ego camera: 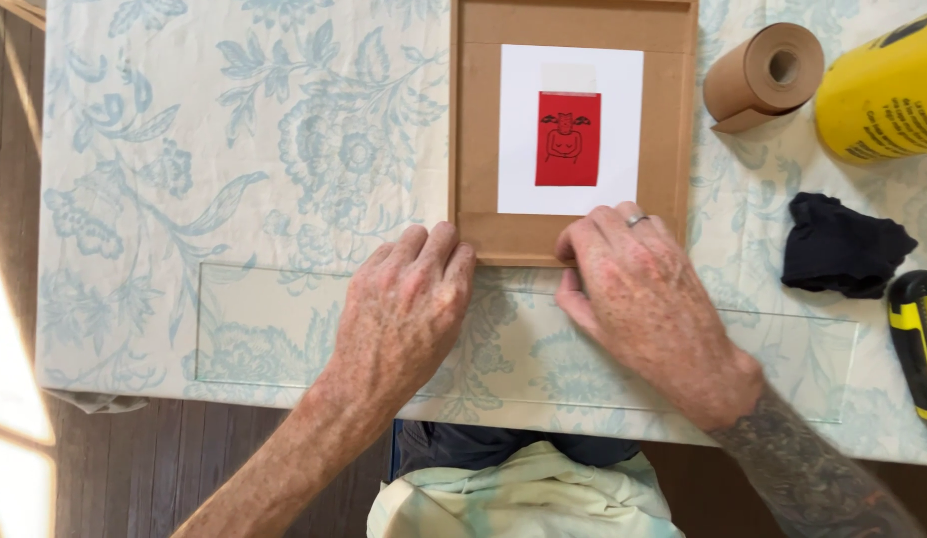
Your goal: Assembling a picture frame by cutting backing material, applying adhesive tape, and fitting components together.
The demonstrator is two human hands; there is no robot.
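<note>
Both palms down, left hand [404, 309], right hand [638, 294]

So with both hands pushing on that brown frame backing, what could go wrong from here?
1. The left hand and right hand press only the near edge of the brown backing board; uneven pressure might skew it, shifting the white sheet with the red print.
2. A clear glass pane lies under the wrists; leaning on it could crack it.
3. The yellow utility knife sits near the table edge and could get knocked off.
</note>
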